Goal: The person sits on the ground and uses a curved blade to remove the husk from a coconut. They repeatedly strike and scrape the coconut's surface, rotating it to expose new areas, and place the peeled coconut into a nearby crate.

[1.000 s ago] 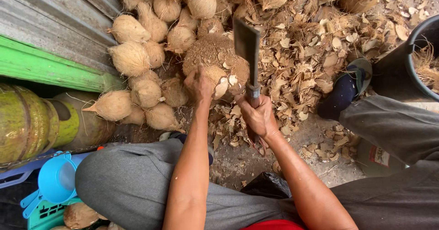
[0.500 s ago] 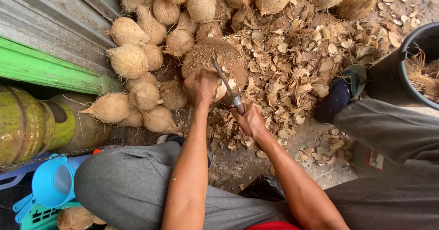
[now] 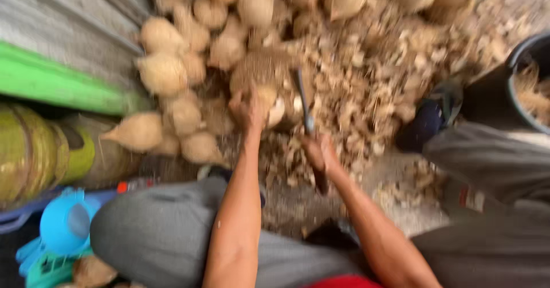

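Head view, frame blurred by motion: the left hand point(image 3: 247, 109) is pressing down on a husked coconut point(image 3: 268, 87), fingers curled over its near side and gripping it; the coconut is sitting on the ground at the front edge of a pile of coconuts point(image 3: 189, 47), touching its neighbours. The right hand point(image 3: 321, 153) is closing tightly round the handle of a cleaver point(image 3: 305, 107); the blade is pointing away from the person and is lying just beside the coconut's right flank; whether the edge is touching the shell cannot be told through the blur. Husk chips point(image 3: 366, 87) are covering the ground to the right of the coconut and under the blade. The person's grey-trousered knee point(image 3: 154, 230) is filling the lower left; a dark bucket point(image 3: 515, 59) holding fibre is standing at the right edge, well apart from both hands; a blue plastic scoop point(image 3: 63, 222) is lying near the lower left corner; a green board point(image 3: 51, 81) is running along the left.
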